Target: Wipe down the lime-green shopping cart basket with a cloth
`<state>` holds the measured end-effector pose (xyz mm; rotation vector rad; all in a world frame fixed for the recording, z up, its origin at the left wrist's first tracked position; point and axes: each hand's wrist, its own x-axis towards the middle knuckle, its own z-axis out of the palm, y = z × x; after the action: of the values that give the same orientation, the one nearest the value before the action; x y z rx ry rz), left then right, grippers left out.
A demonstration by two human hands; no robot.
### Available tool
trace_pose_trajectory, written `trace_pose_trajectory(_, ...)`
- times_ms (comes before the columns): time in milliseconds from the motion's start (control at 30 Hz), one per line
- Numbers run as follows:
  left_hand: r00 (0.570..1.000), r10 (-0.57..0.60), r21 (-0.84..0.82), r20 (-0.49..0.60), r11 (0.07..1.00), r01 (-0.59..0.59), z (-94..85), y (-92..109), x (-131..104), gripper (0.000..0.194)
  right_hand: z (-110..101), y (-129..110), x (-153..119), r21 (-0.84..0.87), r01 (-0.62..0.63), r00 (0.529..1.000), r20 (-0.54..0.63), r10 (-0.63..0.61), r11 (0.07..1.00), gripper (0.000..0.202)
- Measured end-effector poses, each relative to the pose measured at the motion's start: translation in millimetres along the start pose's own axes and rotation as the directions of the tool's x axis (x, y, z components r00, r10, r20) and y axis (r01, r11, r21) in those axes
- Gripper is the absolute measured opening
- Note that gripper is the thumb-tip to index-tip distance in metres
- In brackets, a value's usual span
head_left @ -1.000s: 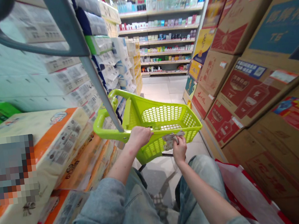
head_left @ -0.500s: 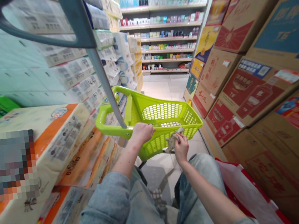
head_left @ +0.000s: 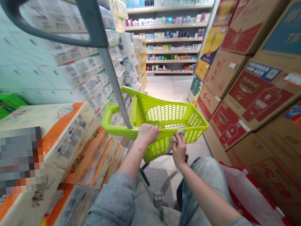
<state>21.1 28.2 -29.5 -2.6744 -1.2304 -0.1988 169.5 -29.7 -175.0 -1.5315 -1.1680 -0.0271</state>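
A lime-green shopping basket (head_left: 154, 150) with perforated sides stands in front of my knees, a grey pole and dark handle (head_left: 96, 21) rising from its left end. My left hand (head_left: 147, 133) is closed over the basket's near rim. My right hand (head_left: 179, 149) presses a crumpled greyish-white cloth (head_left: 171, 144) against the outside of the near wall, fingers bent round it. Part of the cloth is hidden behind the fingers. The basket's floor shows through its open top.
Packs of tissue (head_left: 66, 115) are stacked close on the left. Cardboard cartons (head_left: 262, 93) form a wall on the right, with a red-and-white bag (head_left: 245, 185) by my right knee. Shelves of small goods (head_left: 167, 25) stand across the aisle's far end.
My right hand has moved slightly left along the basket's near wall, and more of the cloth is covered by it. My left hand keeps its grip. The whole view has shifted a little.
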Motion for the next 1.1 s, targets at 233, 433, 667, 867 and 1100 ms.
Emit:
trace_pose_trajectory(233, 1.0, -0.014, -0.04, -0.006, 0.999, 0.014, 0.3, 2, 0, 0.038, -3, 11, -3, 0.004, -0.016, 1.0, -0.007, 0.016, 1.0, 0.042)
trace_pose_trajectory(433, 1.0, 0.003, -0.045, 0.002, 0.999, -0.003, -0.5, 2, 0, 0.038, -4, 18, 3, -0.007, 0.004, 0.994, 0.108, -0.003, 1.0, 0.042)
trace_pose_trajectory(667, 1.0, -0.013, -0.031, 0.014, 0.999, 0.014, -1.1, 1, 1, 0.038, -24, 27, 13, 0.031, -0.048, 0.971, 0.237, 0.04, 0.998, 0.032)
trace_pose_trajectory(867, 0.999, -0.044, -0.047, 0.031, 0.998, 0.046, -1.7, 2, 0, 0.039, -37, 41, -19, 0.023, -0.26, 0.962, 0.092, 0.257, 0.965, 0.035)
trace_pose_trajectory(1100, 0.999, -0.025, -0.015, 0.02, 1.0, 0.026, -1.2, 3, 0, 0.04, -17, 26, 6, 0.041, -0.146, 0.968, 0.21, 0.134, 0.988, 0.04)
